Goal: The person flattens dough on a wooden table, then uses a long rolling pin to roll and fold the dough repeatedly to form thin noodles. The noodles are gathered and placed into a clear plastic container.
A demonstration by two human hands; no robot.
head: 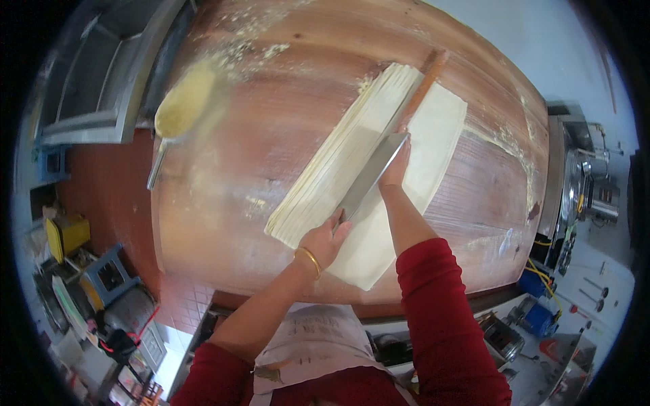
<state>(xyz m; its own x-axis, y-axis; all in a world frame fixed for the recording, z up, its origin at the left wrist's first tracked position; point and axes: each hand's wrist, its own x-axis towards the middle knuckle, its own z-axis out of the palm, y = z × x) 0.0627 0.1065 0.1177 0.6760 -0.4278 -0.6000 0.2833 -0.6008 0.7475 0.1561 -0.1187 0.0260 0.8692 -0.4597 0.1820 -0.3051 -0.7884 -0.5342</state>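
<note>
A stack of folded, pale dough sheets (325, 167) lies slantwise on a wooden work board (264, 127). Its left part is marked with many narrow, parallel lines, like thin strips. To the right the dough (436, 127) is smooth and uncut. My left hand (325, 238), with a gold bangle at the wrist, grips the near end of a long, broad-bladed knife (373, 175). The blade lies along the stack between the strips and the smooth part. My right hand (397, 165) is at the blade's far end, its fingers partly hidden, beside a wooden stick (429, 83) resting along the dough.
A scoop (185, 101) heaped with yellowish flour or meal lies at the board's left edge, its handle overhanging. Loose flour (238, 56) is scattered beyond it. A metal cabinet (91, 86) stands at far left, a blue stool (109, 276) below. Metal kitchen equipment (571, 182) lines the right.
</note>
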